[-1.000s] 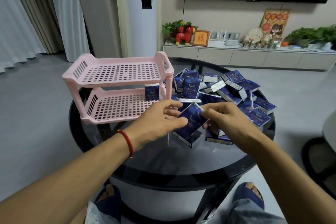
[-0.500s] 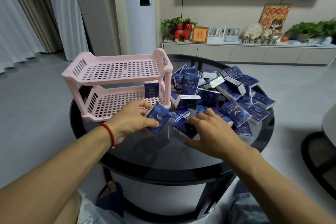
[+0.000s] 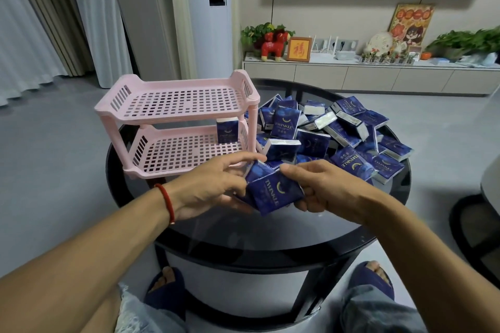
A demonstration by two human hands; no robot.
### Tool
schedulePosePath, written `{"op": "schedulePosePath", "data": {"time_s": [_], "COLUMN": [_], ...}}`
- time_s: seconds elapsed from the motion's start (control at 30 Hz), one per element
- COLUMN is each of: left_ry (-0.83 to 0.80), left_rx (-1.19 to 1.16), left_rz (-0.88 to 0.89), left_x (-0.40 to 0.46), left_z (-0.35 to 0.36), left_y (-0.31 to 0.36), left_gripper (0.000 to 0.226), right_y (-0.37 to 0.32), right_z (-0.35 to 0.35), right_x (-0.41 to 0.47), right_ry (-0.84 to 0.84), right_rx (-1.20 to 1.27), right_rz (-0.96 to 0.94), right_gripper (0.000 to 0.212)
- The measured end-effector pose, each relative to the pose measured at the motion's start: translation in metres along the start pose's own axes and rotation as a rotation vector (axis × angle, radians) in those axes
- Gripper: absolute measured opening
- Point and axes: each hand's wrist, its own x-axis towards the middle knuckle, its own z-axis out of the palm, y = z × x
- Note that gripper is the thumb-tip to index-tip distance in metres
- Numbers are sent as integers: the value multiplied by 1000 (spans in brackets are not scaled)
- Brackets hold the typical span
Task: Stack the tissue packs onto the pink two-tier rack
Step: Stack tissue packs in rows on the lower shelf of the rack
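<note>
Over the table, near edge: both hands meet above the round black glass-topped table (image 3: 270,235), just in front of the pink two-tier slotted plastic rack (image 3: 178,105).
Left hand: the left hand (image 3: 208,186) curls round the left side of a small bundle of dark blue plastic-wrapped tissue packs (image 3: 273,192), thumb on top and fingers beneath; a red cord bracelet (image 3: 166,203) sits on its wrist.
Right hand: the right hand (image 3: 324,186) pinches the bundle's right side, thumb above and fingers under.
Bundle: at least two packs are pressed together; how many more lie beneath I cannot tell. The top pack's printed face points up, with its long axis running from near-left to far-right.
Rack: it stands to the far left of the bundle, its open front towards the person. One blue pack standing upright (image 3: 226,131) occupies the right rear corner of the lower tier; the upper tier holds none.
Loose pile: the heap of remaining blue packs (image 3: 338,138) lies to the right of the rack, touching its right legs.
Key relation: the lower tier's front lip is just beyond the left hand's fingertips, so that hand is nearer. The likely next move is a short push forward and leftward.
Risk: the packs look slippery and may splay if the grip loosens.
Progress: early, with nearly all packs unstacked.
</note>
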Motion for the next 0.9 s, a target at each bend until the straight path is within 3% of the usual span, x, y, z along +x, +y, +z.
{"op": "schedulePosePath", "data": {"time_s": [0.1,0.17,0.3,0.4,0.6,0.9], "left_ry": [-55,-64,64,119,163,213], "left_rx": [17,106,264,270,498,448], "left_rz": [7,28,173,231,276,305], "left_x": [0,2,9,15,14,11], "left_z": [2,6,10,5,2,-15], "left_y": [-5,-11,-19,-23,-41,-48], "left_gripper": [59,62,74,82,71,58], "right_y": [2,7,11,9,19,28], "right_z": [10,19,28,27,30,33], "right_x": [3,9,15,13,19,29], "right_ry": [121,244,372,380,310,349], "right_rx": [-57,-161,-601,-653,-796,-720], "right_rz": [-54,-72,-203,-321,-450,-489], "right_gripper": [35,36,45,49,60,56]}}
